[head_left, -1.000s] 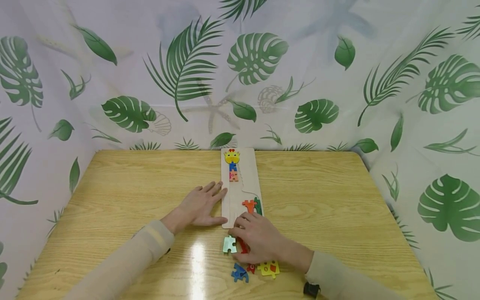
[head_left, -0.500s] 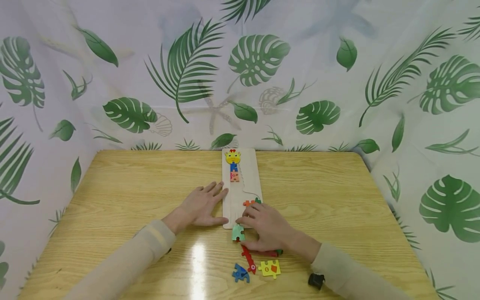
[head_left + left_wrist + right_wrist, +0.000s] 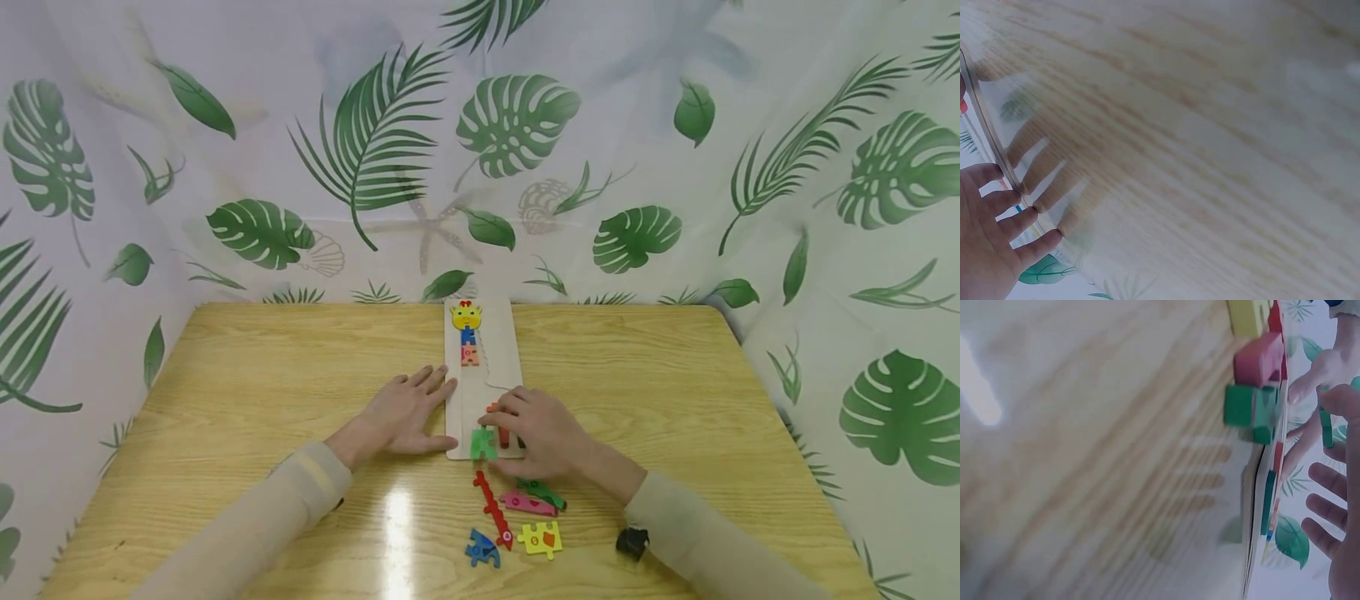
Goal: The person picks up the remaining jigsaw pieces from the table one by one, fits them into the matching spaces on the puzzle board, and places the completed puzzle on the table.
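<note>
My right hand (image 3: 546, 435) pinches a green jigsaw piece (image 3: 483, 445) between thumb and fingers, over the lower end of a pale wooden puzzle board (image 3: 501, 333). The same green piece (image 3: 1327, 428) shows in the right wrist view. With spread fingers, my left hand (image 3: 401, 414) rests at the board's left edge. A yellow giraffe head (image 3: 466, 317), a blue piece (image 3: 468, 336) and a salmon-pink piece (image 3: 469, 356) sit joined in a column at the board's far end. Beneath my right hand lies an orange-red piece (image 3: 504, 435), partly covered.
Loose pieces lie in front of the board: a long red piece (image 3: 492, 510), a pink piece (image 3: 528, 502), a dark green piece (image 3: 545, 492), a yellow piece (image 3: 540, 540) and a blue piece (image 3: 482, 547). A leaf-patterned cloth (image 3: 555, 242) stands behind the wooden table (image 3: 622, 358).
The right hand has taken hold of the green piece in front of the board and carried it forward and slightly right, over the board's near end. The left hand has stayed in place.
</note>
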{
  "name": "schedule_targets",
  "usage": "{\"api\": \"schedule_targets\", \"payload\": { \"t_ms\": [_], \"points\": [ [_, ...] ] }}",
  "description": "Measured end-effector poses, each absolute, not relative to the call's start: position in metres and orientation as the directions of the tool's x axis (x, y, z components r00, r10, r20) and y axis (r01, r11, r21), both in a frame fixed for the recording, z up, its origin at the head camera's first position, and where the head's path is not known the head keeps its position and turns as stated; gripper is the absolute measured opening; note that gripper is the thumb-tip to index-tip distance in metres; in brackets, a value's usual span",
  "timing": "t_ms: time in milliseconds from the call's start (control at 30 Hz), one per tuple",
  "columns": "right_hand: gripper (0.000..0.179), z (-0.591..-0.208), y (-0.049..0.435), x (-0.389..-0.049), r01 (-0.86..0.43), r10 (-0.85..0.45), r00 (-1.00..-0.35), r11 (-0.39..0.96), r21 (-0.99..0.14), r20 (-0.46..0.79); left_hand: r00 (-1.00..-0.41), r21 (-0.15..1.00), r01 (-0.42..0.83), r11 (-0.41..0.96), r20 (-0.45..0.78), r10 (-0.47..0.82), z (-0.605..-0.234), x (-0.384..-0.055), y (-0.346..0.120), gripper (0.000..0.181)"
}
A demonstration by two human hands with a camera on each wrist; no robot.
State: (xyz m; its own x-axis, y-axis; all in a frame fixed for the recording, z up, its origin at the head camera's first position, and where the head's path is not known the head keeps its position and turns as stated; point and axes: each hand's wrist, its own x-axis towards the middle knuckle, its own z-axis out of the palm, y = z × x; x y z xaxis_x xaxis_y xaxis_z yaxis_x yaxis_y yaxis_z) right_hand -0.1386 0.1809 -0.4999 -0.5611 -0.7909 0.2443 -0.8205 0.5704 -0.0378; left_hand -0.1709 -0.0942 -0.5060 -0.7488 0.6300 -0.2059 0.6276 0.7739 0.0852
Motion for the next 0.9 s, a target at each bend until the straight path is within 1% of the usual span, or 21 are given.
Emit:
{"api": "schedule_targets", "payload": {
  "t_ms": [267,567,733,900],
  "points": [
    [0.049,-0.505,0.180,-0.146,-0.780,-0.746,-0.618,0.622,-0.073,0.247,-0.748,0.083,0.632,0.771,-0.196,0.634,-0.508,-0.171,-0.094,0.099],
    [0.052,-0.507,0.176,-0.155,-0.742,-0.701,-0.659,0.666,-0.082,0.273,-0.751,0.076,0.631,0.772,-0.192,0.632,-0.512,-0.172,-0.095,0.099],
    [0.052,-0.511,0.176,-0.164,-0.726,-0.680,-0.672,0.682,-0.082,0.294,-0.751,0.066,0.633,0.772,-0.191,0.632,-0.512,-0.171,-0.095,0.098],
    [0.052,-0.515,0.178,-0.175,-0.730,-0.682,-0.669,0.678,-0.087,0.297,-0.752,0.068,0.631,0.772,-0.191,0.631,-0.512,-0.170,-0.094,0.099]
  ]
}}
